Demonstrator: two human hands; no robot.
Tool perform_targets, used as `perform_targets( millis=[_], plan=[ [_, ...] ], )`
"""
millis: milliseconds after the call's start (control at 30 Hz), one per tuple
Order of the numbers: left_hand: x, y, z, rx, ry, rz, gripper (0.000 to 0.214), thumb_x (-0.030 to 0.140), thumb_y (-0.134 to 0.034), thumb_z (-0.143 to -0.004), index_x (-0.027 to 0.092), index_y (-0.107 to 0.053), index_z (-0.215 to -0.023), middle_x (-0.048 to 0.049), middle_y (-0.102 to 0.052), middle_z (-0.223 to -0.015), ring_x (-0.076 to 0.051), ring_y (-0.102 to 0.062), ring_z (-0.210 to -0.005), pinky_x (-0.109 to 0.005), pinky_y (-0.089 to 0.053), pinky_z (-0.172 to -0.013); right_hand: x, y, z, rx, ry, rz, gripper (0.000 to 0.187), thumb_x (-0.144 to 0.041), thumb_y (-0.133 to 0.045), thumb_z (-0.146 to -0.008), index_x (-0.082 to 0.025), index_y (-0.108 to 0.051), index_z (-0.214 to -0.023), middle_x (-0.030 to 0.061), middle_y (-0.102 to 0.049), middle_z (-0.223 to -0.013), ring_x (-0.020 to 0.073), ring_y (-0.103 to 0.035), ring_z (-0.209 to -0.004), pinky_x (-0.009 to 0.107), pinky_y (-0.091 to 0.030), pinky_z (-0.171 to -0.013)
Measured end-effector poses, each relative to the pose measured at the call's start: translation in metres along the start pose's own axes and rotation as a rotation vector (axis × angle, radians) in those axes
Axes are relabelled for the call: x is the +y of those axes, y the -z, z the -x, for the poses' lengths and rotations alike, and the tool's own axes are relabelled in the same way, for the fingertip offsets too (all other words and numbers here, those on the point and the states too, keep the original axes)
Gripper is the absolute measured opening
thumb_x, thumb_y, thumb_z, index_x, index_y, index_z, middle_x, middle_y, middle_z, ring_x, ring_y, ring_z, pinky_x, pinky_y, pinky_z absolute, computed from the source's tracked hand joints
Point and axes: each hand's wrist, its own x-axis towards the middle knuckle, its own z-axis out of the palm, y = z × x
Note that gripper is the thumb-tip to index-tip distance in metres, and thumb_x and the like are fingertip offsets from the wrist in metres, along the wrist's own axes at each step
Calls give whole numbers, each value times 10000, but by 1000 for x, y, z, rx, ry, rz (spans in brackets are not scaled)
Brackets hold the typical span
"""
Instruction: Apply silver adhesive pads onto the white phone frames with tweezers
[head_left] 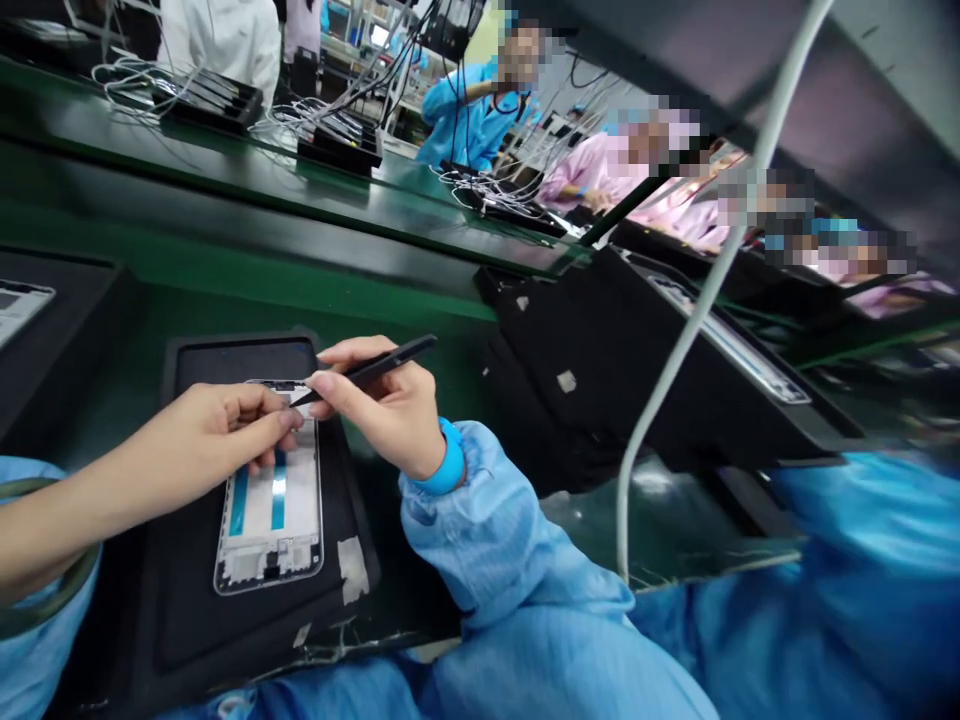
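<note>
Holding slim black tweezers (367, 368) pinched between thumb and fingers, the right hand (386, 410) rests their tip on the upper end of a phone frame (270, 520), which has a white backing and two blue strips. The left hand (217, 430) lies curled over that same end, its fingers on the frame; whether it actually grips anything cannot be told. The frame sits flat in a black jig (180, 600) with a strip of masking tape (352, 570) on its edge, on a green tabletop (315, 270). A blue wrist strap (442, 465) circles the right wrist, just past a pale blue sleeve (480, 520). To the right, a second black jig (600, 380) stands tilted beside a white cable (697, 320). Beyond, co-workers (472, 125) in blue and pink sit along the line.
</note>
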Motion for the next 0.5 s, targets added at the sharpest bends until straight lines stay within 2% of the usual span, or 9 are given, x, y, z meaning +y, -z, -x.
perform_targets(
  millis=[100,167,233,300,400,500],
  plan=[
    [-7,7,2,-73,66,-32,438,617,-560,-769,195,-668,-732,-16,-650,-656,-116,-552,-529,-236,-467,-490,0,-4,-1,-26,-43,-1,161,-338,-730,-764,-223,-646,-838,-22,-678,-752,135,-700,-611,258,-610,-595],
    [-13,15,1,-46,53,-124,488,650,-500,-792,204,-682,-868,-29,-673,-717,-146,-583,-572,-270,-494,-521,3,-4,-6,17,-99,-57,208,-381,-733,-755,-214,-633,-827,-23,-682,-731,128,-692,-584,253,-613,-576],
    [-22,24,-3,92,-50,-317,549,655,-474,-808,212,-631,-1094,-57,-701,-894,-198,-634,-714,-342,-536,-648,8,-2,-13,93,-151,-135,266,-434,-726,-749,-210,-619,-846,-22,-693,-738,117,-689,-578,238,-613,-565],
    [-33,33,-10,217,-225,-555,602,634,-481,-821,204,-536,-1239,-102,-656,-1145,-265,-627,-965,-434,-513,-850,15,-1,-22,153,-199,-191,302,-462,-722,-743,-207,-608,-857,-17,-706,-775,107,-695,-602,221,-614,-575],
    [-52,39,-16,202,-402,-800,582,600,-473,-852,195,-493,-1270,-123,-563,-1316,-313,-503,-1222,-495,-399,-1026,26,-2,-32,175,-282,-235,305,-452,-734,-727,-198,-600,-831,-18,-704,-778,103,-704,-631,206,-615,-600],
    [-64,33,-8,203,-420,-873,503,560,-447,-887,191,-499,-1225,-112,-600,-1251,-301,-514,-1214,-482,-410,-1019,34,-11,-33,148,-345,-263,301,-426,-754,-708,-187,-597,-800,-19,-696,-742,101,-694,-586,203,-610,-574]
  ],
)
